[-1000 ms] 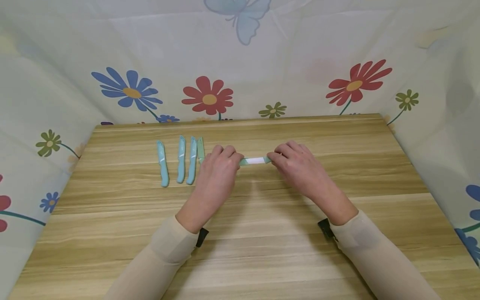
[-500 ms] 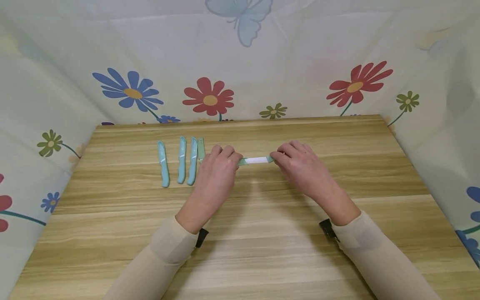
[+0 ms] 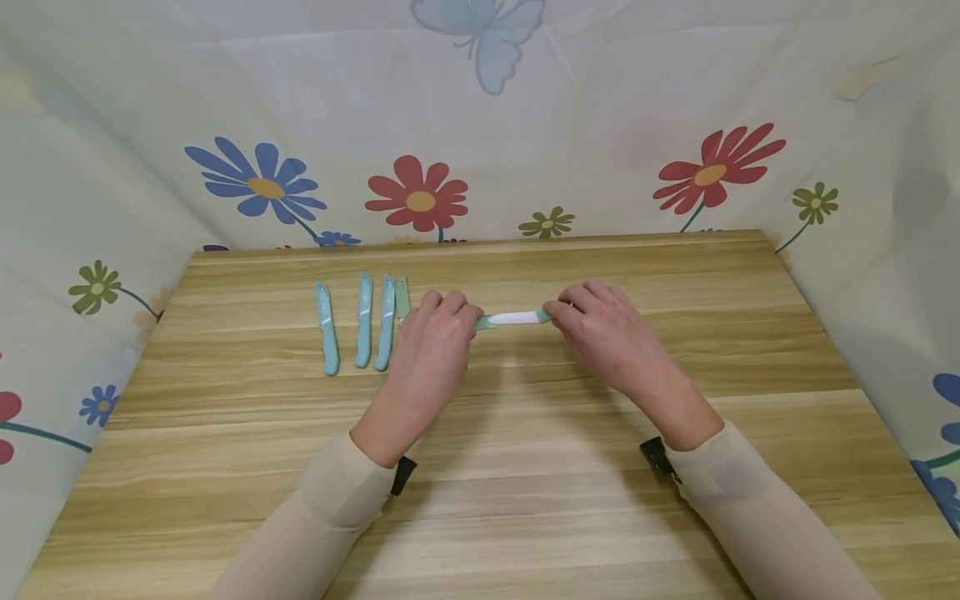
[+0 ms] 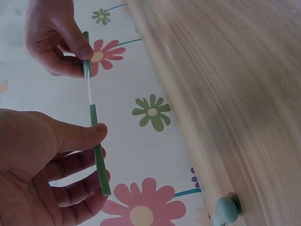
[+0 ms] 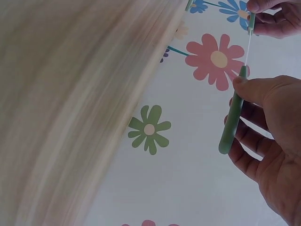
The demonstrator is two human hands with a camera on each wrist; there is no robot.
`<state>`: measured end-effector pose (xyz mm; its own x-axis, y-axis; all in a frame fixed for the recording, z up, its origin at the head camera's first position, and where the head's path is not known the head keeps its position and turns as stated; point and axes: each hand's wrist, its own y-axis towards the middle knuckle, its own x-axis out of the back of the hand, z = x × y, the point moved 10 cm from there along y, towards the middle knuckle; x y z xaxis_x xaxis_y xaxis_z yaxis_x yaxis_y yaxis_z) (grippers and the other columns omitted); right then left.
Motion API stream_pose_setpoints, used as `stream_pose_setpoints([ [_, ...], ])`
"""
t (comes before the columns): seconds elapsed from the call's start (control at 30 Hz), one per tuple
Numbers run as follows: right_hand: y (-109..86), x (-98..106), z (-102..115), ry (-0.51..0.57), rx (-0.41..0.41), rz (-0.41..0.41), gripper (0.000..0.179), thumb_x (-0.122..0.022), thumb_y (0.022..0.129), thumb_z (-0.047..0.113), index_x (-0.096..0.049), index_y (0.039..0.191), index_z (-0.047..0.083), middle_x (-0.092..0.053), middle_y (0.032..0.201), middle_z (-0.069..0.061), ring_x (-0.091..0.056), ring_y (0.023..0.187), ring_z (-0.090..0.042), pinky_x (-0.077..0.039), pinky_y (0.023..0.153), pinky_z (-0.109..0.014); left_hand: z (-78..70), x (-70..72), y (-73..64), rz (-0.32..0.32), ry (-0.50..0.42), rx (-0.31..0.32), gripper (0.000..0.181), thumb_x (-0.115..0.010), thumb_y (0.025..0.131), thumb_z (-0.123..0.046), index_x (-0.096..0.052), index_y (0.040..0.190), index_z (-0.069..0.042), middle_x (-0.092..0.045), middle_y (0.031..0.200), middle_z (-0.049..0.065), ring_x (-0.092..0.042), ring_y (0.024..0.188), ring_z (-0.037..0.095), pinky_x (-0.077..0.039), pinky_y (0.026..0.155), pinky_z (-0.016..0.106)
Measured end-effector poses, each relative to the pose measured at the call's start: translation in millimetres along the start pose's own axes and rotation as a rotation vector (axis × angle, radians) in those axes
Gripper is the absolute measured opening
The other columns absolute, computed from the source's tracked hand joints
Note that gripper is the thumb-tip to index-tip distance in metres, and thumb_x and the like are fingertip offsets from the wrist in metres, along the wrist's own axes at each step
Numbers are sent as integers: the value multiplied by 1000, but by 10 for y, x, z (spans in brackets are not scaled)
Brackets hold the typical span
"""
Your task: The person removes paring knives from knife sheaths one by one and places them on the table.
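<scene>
Over the middle of the table, a small knife with a white blade [image 3: 516, 317] spans the gap between my two hands. My right hand [image 3: 603, 329] pinches its green handle [image 5: 231, 123] between thumb and fingers. A green blade sheath [image 4: 97, 150] is held by my left hand [image 3: 433, 350], thumb on one side and fingertips on the other. The blade's narrow end lies at the sheath's mouth; whether the tip is still inside I cannot tell. Both pieces are raised above the table and roughly in line.
Three light-blue sheathed knives, the leftmost knife [image 3: 327, 329] a little apart, lie on the wooden table [image 3: 562, 500]. Beside them is a green piece [image 3: 402, 293], partly hidden by my left hand. A flower-printed curtain [image 3: 600, 108] stands behind the table.
My right hand has shifted slightly right with the handle, and a bit more of the white blade shows. The left hand has hardly moved. The knives on the table lie as before.
</scene>
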<state>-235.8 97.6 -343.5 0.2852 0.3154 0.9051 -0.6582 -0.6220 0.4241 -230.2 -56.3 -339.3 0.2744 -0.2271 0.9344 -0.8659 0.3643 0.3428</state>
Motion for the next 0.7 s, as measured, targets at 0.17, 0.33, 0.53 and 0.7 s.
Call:
stream_pose_setpoints([
  [0.17, -1, 10, -9, -2, -8, -3, 26, -84, 92, 7, -78, 118, 3, -72, 108, -12, -63, 104, -32, -54, 89, -47, 12, 3, 0, -5, -7, 10, 23, -83, 92, -4, -79, 115, -5, -70, 106, 9, -61, 96, 29, -57, 72, 39],
  [0.33, -4, 26, -20, -1, -15, -11, 26, -84, 92, 7, -79, 118, 3, -72, 108, -12, -63, 103, -33, -54, 90, -47, 21, 11, -3, -22, -5, 13, 22, -82, 92, -3, -80, 114, -5, -71, 107, 10, -61, 95, 29, -57, 70, 39],
  [0.53, -7, 48, -30, 9, -12, -37, 26, -84, 91, 4, -79, 117, 2, -72, 107, -12, -64, 102, -33, -54, 91, -48, 35, 30, -8, -34, 1, 13, 20, -81, 93, -2, -80, 113, -4, -71, 107, 10, -62, 94, 30, -56, 69, 39],
  [0.7, -10, 51, -38, 7, -9, -39, 26, -84, 92, 5, -78, 117, 2, -72, 107, -12, -64, 102, -33, -55, 91, -49, 45, 29, -7, -42, 11, 11, 19, -79, 94, -3, -80, 113, -4, -70, 105, 10, -62, 94, 30, -56, 68, 39],
])
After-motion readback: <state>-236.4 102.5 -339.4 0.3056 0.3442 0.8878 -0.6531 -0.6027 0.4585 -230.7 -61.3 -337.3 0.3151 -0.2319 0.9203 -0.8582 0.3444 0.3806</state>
